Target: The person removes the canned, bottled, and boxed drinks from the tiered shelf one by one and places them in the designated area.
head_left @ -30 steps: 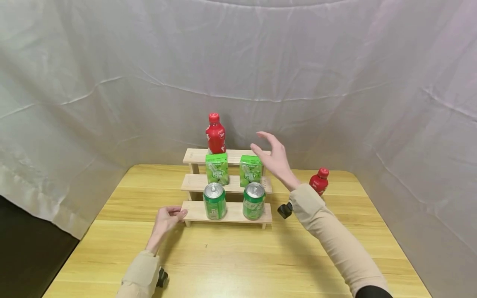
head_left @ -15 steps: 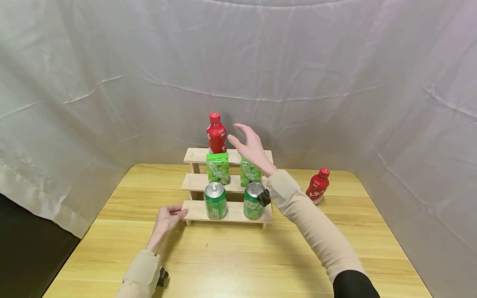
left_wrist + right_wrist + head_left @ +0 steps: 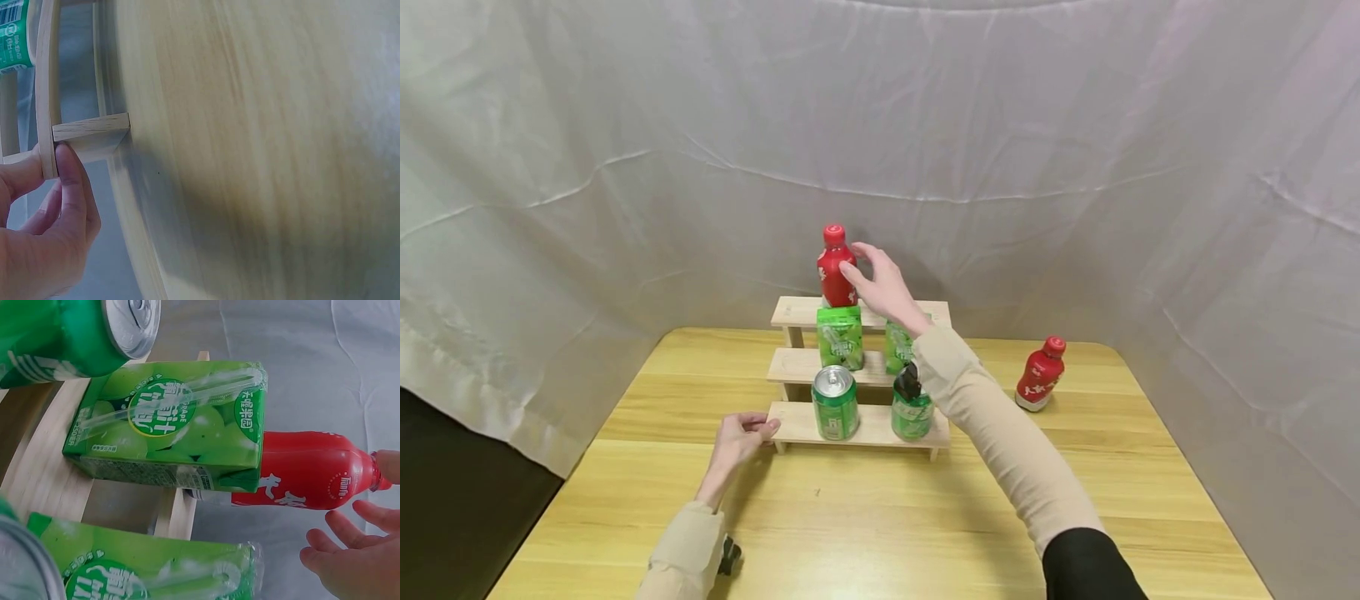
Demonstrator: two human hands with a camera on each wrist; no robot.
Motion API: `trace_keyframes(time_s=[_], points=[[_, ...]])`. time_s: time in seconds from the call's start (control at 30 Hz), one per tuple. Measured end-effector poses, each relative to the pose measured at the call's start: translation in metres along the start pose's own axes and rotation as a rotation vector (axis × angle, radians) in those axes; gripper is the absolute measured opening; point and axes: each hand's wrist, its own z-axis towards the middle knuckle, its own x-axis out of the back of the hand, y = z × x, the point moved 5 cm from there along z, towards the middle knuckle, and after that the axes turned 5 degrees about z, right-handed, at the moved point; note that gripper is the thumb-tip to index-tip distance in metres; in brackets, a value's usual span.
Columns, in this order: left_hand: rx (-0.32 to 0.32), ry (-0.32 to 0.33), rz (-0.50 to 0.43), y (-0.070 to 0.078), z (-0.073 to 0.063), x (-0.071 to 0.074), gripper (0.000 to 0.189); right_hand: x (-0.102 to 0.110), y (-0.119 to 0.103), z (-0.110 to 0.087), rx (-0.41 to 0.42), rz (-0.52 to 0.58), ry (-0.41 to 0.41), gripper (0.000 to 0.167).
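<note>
On the top step of a wooden three-step display rack (image 3: 790, 364) stands a red bottle (image 3: 832, 279), upright. My right hand (image 3: 886, 292) reaches to its right side. In the right wrist view the thumb (image 3: 389, 466) overlaps the bottle's neck, while the other fingers (image 3: 350, 532) stay spread, a small gap from its shoulder. My left hand (image 3: 735, 447) pinches the left end of the lowest step, thumb above and fingers beneath the board. Two green juice boxes (image 3: 840, 340) occupy the middle step, the right one partly behind my right wrist. Below them are two green cans (image 3: 835, 404).
A second red bottle (image 3: 1041, 375) stands on the wooden table (image 3: 865, 533), right of the rack. Grey cloth (image 3: 1000, 108) hangs close behind the rack and along both sides. My right forearm crosses over the right juice box and can.
My right hand has moved left over the top step, from near the right juice box to the red bottle. My left hand keeps its hold on the rack.
</note>
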Motion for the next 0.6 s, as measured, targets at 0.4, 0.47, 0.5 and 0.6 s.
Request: trace_keyframes(time_s=[0.4, 0.47, 0.5, 0.6], points=[[0.000, 0.005, -0.003, 0.000, -0.001, -0.001, 0.037, -0.011, -0.001, 0.012, -0.061, 0.133, -0.005, 0.051], [0.003, 0.004, -0.007, 0.000, -0.001, -0.001, 0.037, -0.013, -0.002, 0.014, -0.065, 0.175, -0.016, 0.052], [0.005, 0.004, -0.007, 0.000, -0.002, -0.001, 0.037, -0.014, -0.002, 0.015, -0.068, 0.198, -0.021, 0.053], [0.002, 0.009, -0.013, 0.000, -0.001, -0.001, 0.036, -0.017, -0.003, 0.017, -0.084, 0.259, -0.038, 0.054]])
